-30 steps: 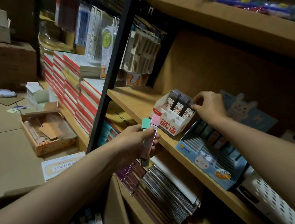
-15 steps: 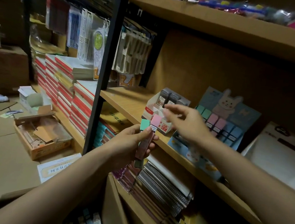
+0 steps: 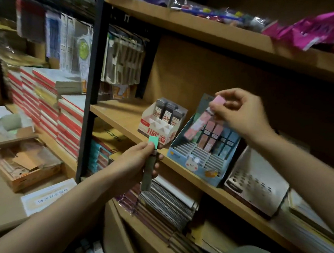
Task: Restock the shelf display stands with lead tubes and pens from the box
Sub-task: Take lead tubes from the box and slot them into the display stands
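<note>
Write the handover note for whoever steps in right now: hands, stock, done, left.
Left hand grips a green-capped lead tube upright, in front of the shelf edge.
Right hand pinches a pink-capped tube by its cap, tilted over the blue bunny stand.
Done: the stand's back rows hold tubes; the white stand holds three dark ones.
Left: slot in both tubes; the front rows are empty.

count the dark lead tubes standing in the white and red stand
3, side by side in the back row of the white and red stand: left tube, middle tube, right tube. The front pockets look empty, though low ones could be hidden.
</note>
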